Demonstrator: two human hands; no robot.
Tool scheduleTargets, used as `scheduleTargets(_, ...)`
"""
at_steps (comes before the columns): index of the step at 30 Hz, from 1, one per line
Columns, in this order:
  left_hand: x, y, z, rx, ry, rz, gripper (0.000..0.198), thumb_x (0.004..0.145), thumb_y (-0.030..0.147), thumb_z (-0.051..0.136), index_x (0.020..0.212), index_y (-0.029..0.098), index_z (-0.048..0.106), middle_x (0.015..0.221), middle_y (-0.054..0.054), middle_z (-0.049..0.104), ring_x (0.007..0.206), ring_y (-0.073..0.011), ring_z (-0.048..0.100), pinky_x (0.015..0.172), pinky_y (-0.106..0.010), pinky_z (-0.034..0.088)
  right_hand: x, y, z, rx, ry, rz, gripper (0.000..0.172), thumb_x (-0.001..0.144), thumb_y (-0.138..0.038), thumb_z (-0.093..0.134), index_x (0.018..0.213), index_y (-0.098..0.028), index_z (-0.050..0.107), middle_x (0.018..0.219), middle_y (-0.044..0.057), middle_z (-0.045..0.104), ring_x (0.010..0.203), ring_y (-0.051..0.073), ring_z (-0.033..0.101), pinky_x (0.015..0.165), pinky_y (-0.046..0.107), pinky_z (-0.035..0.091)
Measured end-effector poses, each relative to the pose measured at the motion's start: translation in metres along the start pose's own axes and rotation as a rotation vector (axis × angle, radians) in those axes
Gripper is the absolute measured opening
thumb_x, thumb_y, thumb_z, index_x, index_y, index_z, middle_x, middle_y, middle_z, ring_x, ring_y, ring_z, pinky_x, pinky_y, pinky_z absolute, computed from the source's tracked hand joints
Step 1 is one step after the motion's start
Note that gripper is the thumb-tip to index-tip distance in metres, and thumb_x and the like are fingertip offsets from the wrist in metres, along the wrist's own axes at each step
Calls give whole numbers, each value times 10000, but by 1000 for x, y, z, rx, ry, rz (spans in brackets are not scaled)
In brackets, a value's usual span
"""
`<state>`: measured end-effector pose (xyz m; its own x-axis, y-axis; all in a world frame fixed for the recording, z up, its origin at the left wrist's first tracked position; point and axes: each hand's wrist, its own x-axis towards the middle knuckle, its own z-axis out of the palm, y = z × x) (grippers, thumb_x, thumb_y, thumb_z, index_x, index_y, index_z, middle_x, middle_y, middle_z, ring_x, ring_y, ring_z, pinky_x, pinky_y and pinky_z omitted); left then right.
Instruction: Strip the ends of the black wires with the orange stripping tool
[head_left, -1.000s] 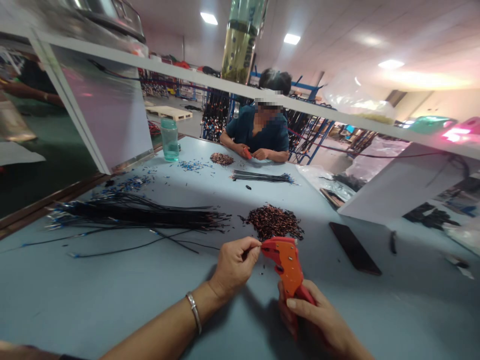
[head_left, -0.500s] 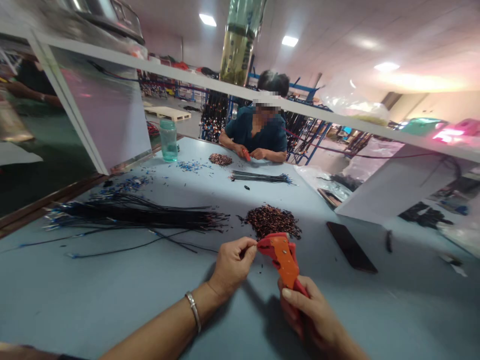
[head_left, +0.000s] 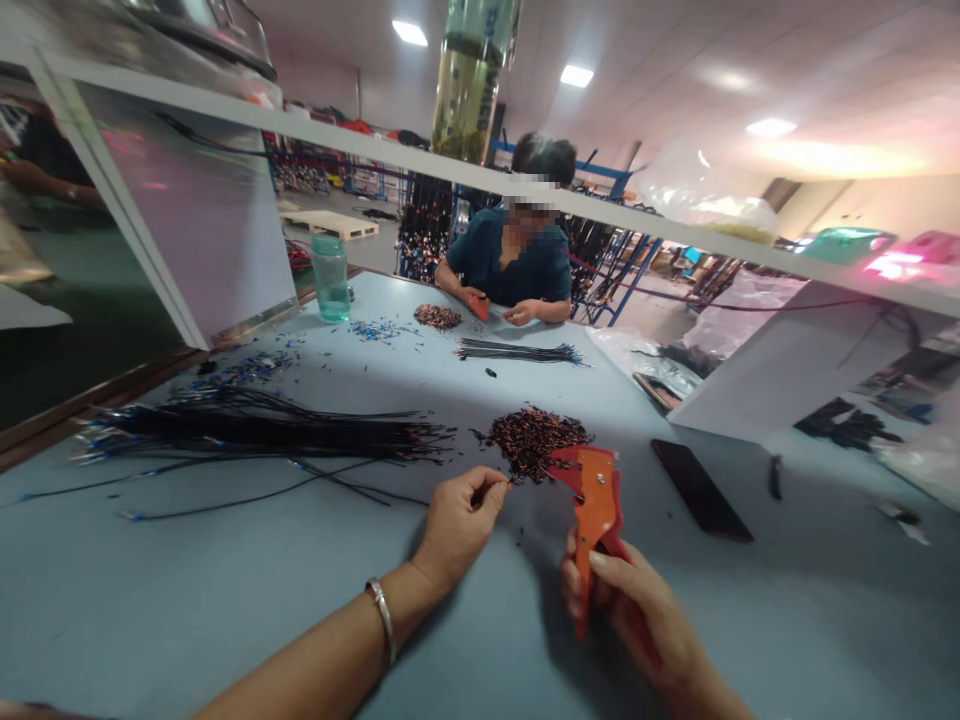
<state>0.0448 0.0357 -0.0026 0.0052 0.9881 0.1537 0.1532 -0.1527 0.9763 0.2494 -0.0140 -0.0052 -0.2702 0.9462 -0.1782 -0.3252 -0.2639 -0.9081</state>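
Observation:
My left hand (head_left: 463, 520) pinches a thin black wire (head_left: 409, 497); its tip pokes out just past my thumb and finger, and the rest trails left over the table. Wrapped round the handles of an orange and red wire stripper (head_left: 598, 490) is my right hand (head_left: 626, 600). The stripper's jaws are apart from the wire tip, to its right. Behind both hands lies a heap of small black and copper-coloured offcuts (head_left: 534, 437). To the left a thick bundle of black wires (head_left: 255, 428) with blue-sleeved ends rests on the table.
Right of the stripper lies a dark phone (head_left: 697, 490). Scattered blue bits (head_left: 247, 370) and a green bottle (head_left: 331, 280) stand further back left. Across the table a co-worker (head_left: 514, 255) holds another orange tool near a small wire bundle (head_left: 517, 351). A white shelf (head_left: 390, 155) crosses above.
My right hand has drawn the wire stripper to the right, off the wire tip, and its handles have spread. My left hand stays nearly in place with the wire.

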Motion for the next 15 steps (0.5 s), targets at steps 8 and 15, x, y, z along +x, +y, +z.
scheduleTargets(8,-2,5,1,-100,-63,-44,242,765,375,591,725,146,658,625,12,553,599,-122,456,569,-226,369,-5,-14,7,-722,50,-354,252,872,-397,611,965,-164,645,804,49,673,726,210,634,679,299,520)
scheduleTargets(15,-4,5,5,-287,-212,-72,300,753,431,644,705,135,649,626,10,574,597,-116,477,587,-225,402,6,-1,10,-1327,144,-844,292,872,-265,577,1154,-188,573,987,97,697,820,239,666,709,330,535)
